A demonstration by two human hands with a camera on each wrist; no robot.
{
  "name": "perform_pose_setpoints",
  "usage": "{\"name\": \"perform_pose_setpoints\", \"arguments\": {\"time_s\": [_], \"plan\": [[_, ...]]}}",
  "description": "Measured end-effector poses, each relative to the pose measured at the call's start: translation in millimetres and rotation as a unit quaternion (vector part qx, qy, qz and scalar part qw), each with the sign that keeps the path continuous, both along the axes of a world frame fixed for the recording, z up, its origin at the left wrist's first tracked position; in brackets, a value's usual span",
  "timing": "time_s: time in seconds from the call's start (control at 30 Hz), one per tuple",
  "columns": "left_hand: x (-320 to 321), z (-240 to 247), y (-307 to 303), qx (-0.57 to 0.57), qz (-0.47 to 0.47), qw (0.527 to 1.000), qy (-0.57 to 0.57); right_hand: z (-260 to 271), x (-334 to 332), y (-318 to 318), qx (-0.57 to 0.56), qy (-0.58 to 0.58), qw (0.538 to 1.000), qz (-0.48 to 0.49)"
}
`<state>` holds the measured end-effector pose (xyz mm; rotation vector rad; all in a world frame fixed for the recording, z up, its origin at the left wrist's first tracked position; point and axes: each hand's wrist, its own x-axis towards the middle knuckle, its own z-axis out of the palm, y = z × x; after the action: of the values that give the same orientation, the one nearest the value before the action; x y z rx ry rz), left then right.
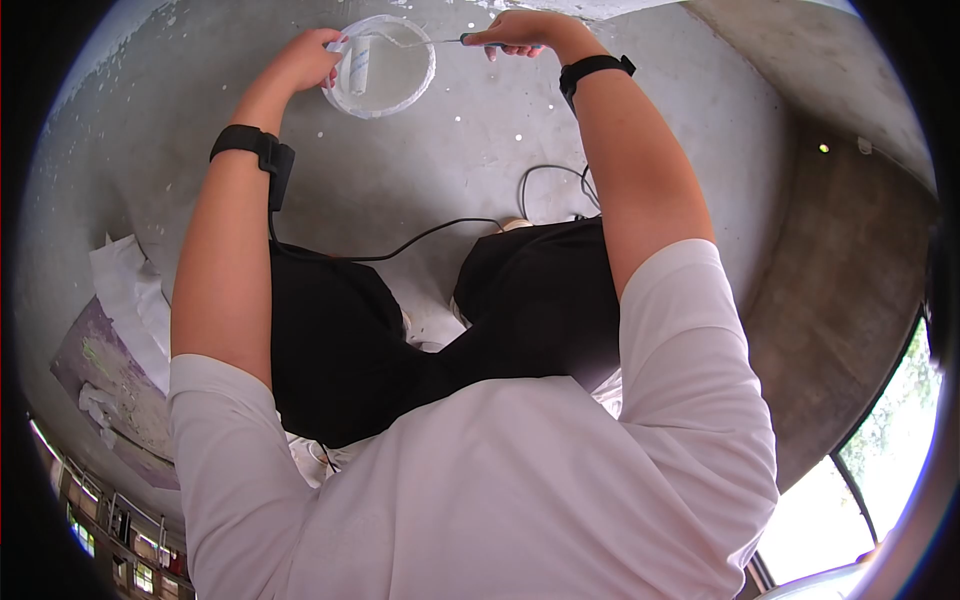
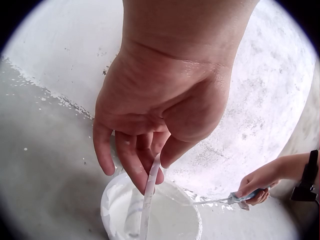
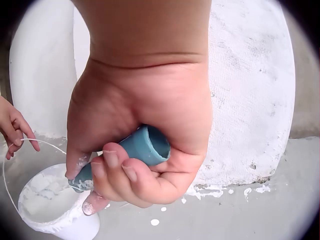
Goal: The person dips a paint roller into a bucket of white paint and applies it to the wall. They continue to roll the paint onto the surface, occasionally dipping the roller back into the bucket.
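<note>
A white bucket (image 1: 431,75) of white paint stands on the grey floor. My left hand (image 1: 308,60) is at its left rim; in the left wrist view that hand (image 2: 160,110) pinches the thin white bail (image 2: 148,200) between thumb and finger. My right hand (image 1: 518,34), to the right of the bucket, grips a tool's teal handle (image 3: 145,147), the fingers of the hand (image 3: 140,115) curled round it. A thin metal rod (image 2: 207,201) runs from the handle over the rim to a pale roller (image 1: 359,68) inside the bucket. White paint marks the fingertips.
A rough white wall surface (image 3: 250,90) rises behind the bucket, with paint drops on the floor (image 3: 235,217) along its base. A black cable (image 1: 430,232) crosses near the knees. Paper sheets (image 1: 130,300) and a stained board (image 1: 115,370) lie at the left.
</note>
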<state>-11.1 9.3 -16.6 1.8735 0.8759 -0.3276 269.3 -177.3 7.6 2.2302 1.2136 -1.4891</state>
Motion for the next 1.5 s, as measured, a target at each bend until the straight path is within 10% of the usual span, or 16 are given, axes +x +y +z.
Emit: {"name": "perform_pose_setpoints", "arguments": {"time_s": [1.5], "plan": [[0,1,0,0.006,0.003,1.0,0.013,3,1,-2,-0.024,0.009,1.0,0.001]]}}
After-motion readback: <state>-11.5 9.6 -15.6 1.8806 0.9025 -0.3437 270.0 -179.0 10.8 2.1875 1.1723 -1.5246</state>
